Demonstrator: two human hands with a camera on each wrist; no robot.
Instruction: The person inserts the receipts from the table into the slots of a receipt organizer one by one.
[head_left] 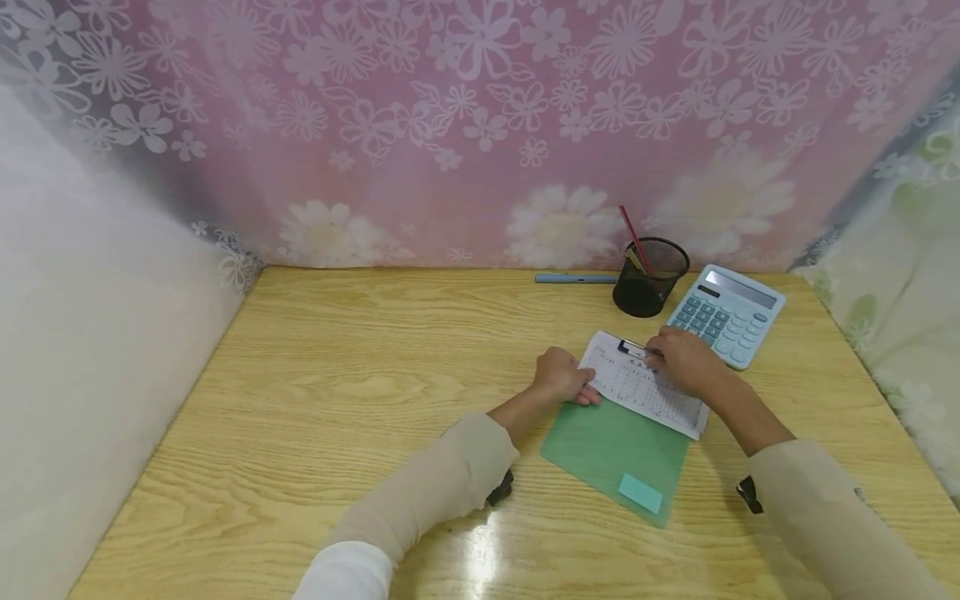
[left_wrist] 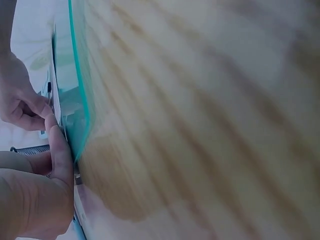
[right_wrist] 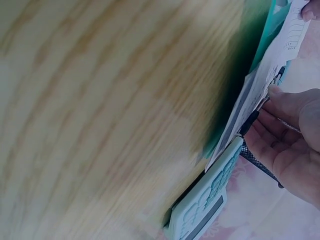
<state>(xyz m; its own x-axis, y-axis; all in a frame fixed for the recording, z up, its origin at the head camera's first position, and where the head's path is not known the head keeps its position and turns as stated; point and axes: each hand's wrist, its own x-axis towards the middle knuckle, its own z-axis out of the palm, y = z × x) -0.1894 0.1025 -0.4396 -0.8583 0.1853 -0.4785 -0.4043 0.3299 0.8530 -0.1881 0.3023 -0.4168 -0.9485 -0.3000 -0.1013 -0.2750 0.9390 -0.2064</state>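
Note:
A printed paper form (head_left: pixel 633 387) lies slanted over a translucent green folder (head_left: pixel 600 442) with a light blue label (head_left: pixel 640 493) near its lower corner. My left hand (head_left: pixel 558 377) pinches the form's left edge, with its lower fingers beside the green sheet. At the form's upper edge sits a black-and-silver clip (head_left: pixel 630 347). My right hand (head_left: pixel 686 358) grips this clip; in the right wrist view its thumb (right_wrist: pixel 280 102) presses on the metal bar while the curled fingers lie behind. The right hand covers part of the form in the head view.
A light blue calculator (head_left: pixel 727 317) lies just beyond the right hand. A black mesh pen cup (head_left: pixel 641 296) holding a red pencil (head_left: pixel 633 237) stands at the back, and a blue pen (head_left: pixel 573 278) lies left of it. A floral curtain (head_left: pixel 450 167) hangs behind the wooden table (head_left: pixel 337 400).

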